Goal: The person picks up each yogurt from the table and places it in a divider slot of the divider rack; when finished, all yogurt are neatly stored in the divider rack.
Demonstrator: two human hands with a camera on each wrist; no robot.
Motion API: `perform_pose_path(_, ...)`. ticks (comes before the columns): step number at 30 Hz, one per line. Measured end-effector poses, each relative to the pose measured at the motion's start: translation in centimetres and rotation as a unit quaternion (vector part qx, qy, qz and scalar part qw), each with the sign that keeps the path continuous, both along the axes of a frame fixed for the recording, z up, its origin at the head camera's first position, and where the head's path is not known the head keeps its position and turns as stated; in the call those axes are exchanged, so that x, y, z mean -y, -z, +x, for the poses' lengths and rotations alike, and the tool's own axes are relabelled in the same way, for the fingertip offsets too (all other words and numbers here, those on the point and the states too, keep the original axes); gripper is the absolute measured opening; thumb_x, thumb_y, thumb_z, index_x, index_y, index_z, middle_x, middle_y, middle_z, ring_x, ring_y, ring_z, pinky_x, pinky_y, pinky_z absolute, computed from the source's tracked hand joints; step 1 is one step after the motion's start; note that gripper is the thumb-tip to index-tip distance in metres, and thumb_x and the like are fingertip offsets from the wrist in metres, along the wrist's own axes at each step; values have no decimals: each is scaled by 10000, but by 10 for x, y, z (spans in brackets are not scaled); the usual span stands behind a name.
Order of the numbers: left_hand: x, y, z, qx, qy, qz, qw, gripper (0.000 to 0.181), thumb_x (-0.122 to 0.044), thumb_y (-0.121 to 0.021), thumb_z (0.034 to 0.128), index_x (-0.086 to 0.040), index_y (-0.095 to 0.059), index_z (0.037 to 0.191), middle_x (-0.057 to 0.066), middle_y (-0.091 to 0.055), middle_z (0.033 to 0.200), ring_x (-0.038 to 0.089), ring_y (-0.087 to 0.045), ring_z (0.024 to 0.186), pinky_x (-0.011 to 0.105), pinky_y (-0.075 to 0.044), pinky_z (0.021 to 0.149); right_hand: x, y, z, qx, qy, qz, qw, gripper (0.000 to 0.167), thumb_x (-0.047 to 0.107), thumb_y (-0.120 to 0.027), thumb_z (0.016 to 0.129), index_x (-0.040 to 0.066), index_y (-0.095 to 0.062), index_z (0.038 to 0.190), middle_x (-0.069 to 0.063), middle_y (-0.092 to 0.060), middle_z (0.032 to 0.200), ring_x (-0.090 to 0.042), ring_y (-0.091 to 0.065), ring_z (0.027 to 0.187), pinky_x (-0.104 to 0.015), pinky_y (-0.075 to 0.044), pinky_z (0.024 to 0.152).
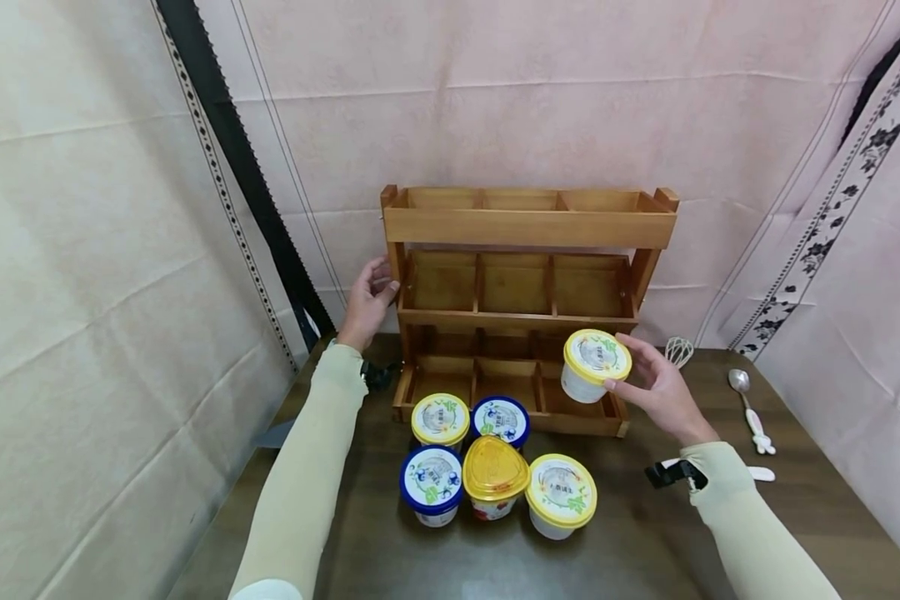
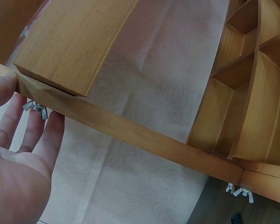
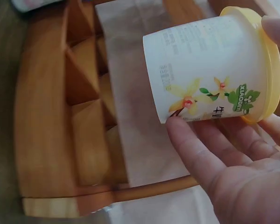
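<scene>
My right hand [image 1: 663,392] grips a white tub with a yellow lid [image 1: 597,358] above the right compartment of the rack's lowest tier. In the right wrist view the tub [image 3: 205,70] is tilted, its side printed with yellow flowers, with fingers underneath and the thumb at the lid. The wooden three-tier rack [image 1: 528,227] has divided compartments. At its left upright, my left hand [image 1: 370,304] holds the frame; in the left wrist view the thumb lies on one side of the wooden bar [image 2: 130,133], fingers by a wing nut on the other.
In front of the rack stand several tubs: a yellow-lidded one [image 1: 440,419], blue-lidded ones [image 1: 500,419] [image 1: 431,479], an orange-yellow one [image 1: 495,471] and another yellow-lidded one [image 1: 561,493]. On the right lie a spoon [image 1: 757,429], a whisk [image 1: 678,352] and a white handle [image 1: 761,474].
</scene>
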State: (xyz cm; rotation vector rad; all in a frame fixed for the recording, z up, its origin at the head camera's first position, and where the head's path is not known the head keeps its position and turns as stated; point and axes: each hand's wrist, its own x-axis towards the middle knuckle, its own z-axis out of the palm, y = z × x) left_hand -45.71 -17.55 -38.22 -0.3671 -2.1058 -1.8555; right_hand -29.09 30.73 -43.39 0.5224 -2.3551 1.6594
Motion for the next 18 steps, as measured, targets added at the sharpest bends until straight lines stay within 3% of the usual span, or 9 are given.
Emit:
perform_pose_path(8,1,0,2,-6,-12,-9,10000,513,-122,-636,1065,-261,-512,1543,117,-558,1483,288,-565,1352,465,-507,1136,-3,26,-11,213,247,399,9987,792,160,-820,937,78,-400,1604,-212,-521,1542,4,-547,1270,-122,-520,951)
perform_pose_path(15,2,2,3,-59,87,-93,9999,520,-125,-638,1064,-249,-502,1549,130,-564,1479,304,-570,1347,480,-506,1135,0,44,-21,485,485,320,9971,860,199,-833,933,22,-339,1615,-255,-503,1554,-359,-549,1361,-116,-543,883)
perform_pose_path(18,3,-1,2,-162,56,-211,9996,520,-145,-638,1065,-245,-497,1556,130,-572,1476,296,-574,1340,468,-506,1129,-1,47,-28,623,574,331,9959,901,260,-835,937,30,-307,1630,-252,-480,1571,-432,-526,1388,-100,-532,864)
